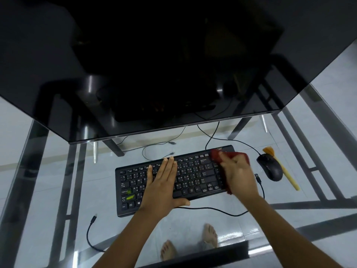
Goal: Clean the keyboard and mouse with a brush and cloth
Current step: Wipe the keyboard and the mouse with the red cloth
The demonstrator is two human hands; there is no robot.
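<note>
A black keyboard [195,176] lies on the glass table in front of me. My left hand [161,186] presses flat on its middle keys, fingers straight and together. My right hand [238,176] grips a dark red cloth [217,154] over the keyboard's right end; the cloth hangs down past the front edge there. A black mouse [270,167] sits to the right of the keyboard. Just beyond it lies a brush [286,174] with a pale wooden handle and orange bristles. A yellow-green mark shows on the keys at lower left.
A large black monitor [154,64] looms over the table's far side. Black cables [218,209] run behind and in front of the keyboard, with a loose plug at lower left. The glass table top [48,190] shows the floor, metal frame and feet below.
</note>
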